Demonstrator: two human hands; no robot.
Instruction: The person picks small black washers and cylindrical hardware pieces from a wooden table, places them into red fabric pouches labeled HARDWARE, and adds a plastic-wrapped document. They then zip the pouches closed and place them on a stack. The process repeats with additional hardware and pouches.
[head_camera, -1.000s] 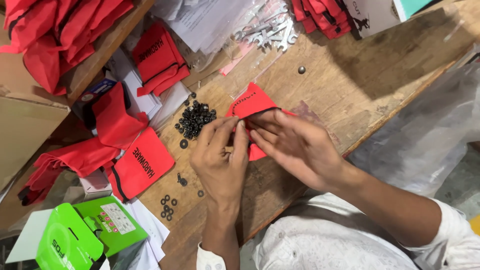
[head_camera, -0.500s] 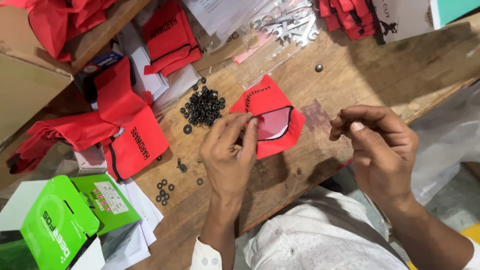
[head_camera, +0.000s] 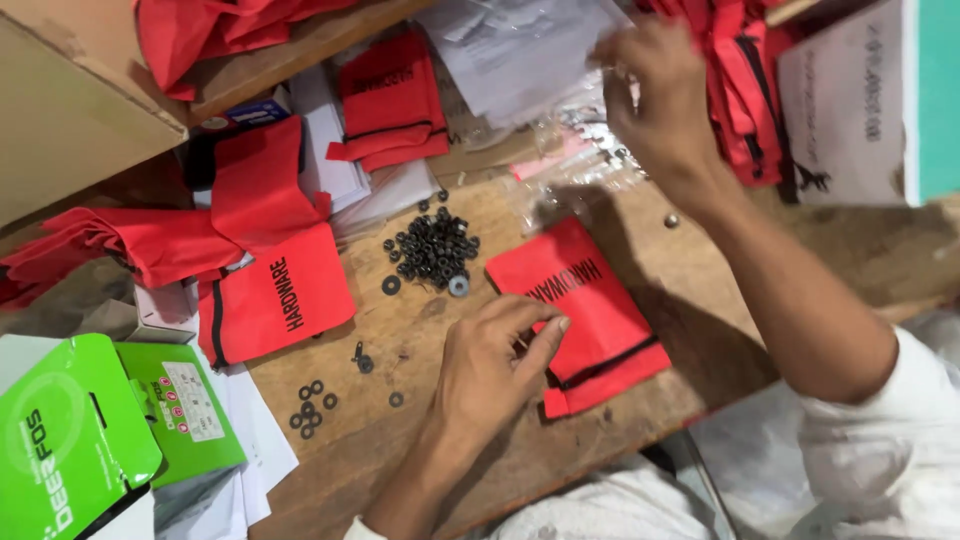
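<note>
Red pouch (head_camera: 580, 300) lies under left hand (head_camera: 490, 365) fingertips; right hand (head_camera: 650, 95) blurred among clear bags (head_camera: 570, 170), grip unclear.

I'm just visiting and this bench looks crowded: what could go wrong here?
The red pouch under the left hand lies close to the table edge, so it might slip off. The right hand reaches over the clear bags and could knock them. The loose black washers could scatter if bumped.
</note>
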